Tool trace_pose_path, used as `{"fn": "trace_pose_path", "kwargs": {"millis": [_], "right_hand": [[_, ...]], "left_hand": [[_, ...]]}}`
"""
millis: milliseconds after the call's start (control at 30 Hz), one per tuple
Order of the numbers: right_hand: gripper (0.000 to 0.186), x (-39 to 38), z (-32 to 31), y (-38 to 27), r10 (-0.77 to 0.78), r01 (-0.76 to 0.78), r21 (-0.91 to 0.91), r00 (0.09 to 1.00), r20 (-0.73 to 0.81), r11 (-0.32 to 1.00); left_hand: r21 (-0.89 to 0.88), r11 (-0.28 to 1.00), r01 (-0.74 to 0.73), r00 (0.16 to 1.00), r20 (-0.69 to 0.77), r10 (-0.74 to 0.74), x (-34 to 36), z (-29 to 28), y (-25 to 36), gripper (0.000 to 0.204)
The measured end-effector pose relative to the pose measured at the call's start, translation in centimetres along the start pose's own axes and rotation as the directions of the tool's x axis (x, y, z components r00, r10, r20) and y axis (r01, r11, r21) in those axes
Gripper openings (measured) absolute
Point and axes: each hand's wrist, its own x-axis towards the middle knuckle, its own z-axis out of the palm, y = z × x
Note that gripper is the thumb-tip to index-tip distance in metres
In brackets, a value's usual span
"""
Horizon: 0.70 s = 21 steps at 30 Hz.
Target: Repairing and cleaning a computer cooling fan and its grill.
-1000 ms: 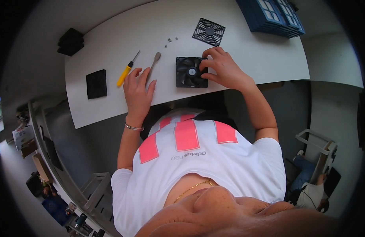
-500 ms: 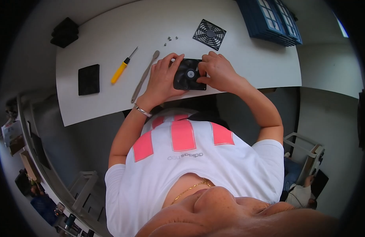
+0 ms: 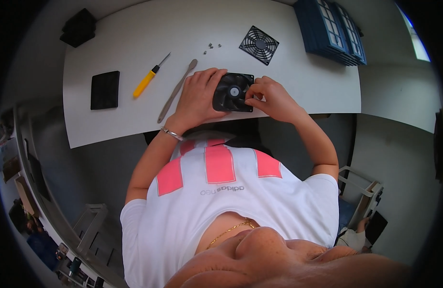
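A square black cooling fan [image 3: 233,91] with a pale round hub sits at the front edge of the white table. My left hand [image 3: 198,93] grips its left side, fingers at the far corner and thumb along the near one. Over the fan's right rim, my right hand [image 3: 268,98] has its fingers curled and pinched together; anything between the fingertips is too small to make out. Beyond the fan lie several small screws [image 3: 212,46] and a black fan grille [image 3: 259,45]. A grey, brush-like tool [image 3: 176,93] rests beside my left hand.
To the left are a yellow-handled screwdriver [image 3: 145,84] and a flat black square part [image 3: 105,90]. Black parts [image 3: 78,29] are stacked at the far left corner. Blue bins [image 3: 329,33] stand at the far right. Another person [image 3: 353,238] is low at the right.
My right hand has pulled back from the fan's far right corner to its right edge, uncovering that corner. My left hand keeps its hold. The whole view has shifted slightly.
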Motion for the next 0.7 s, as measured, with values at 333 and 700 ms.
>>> {"fn": "trace_pose_path", "kwargs": {"millis": [333,700], "right_hand": [[0.017,0.3,0.5,-0.4,-0.034,0.028,-0.042,0.991,-0.132,0.999],[0.016,0.9,0.7,-0.3,-0.024,0.012,-0.194,0.998,-0.057,0.981]], "left_hand": [[0.004,1.0,-0.019,1.0,-0.012,0.019,-0.3,0.2,-0.2,0.106],[0.022,1.0,-0.011,1.0,-0.008,0.012,-0.4,0.4,-0.3,0.108]]}}
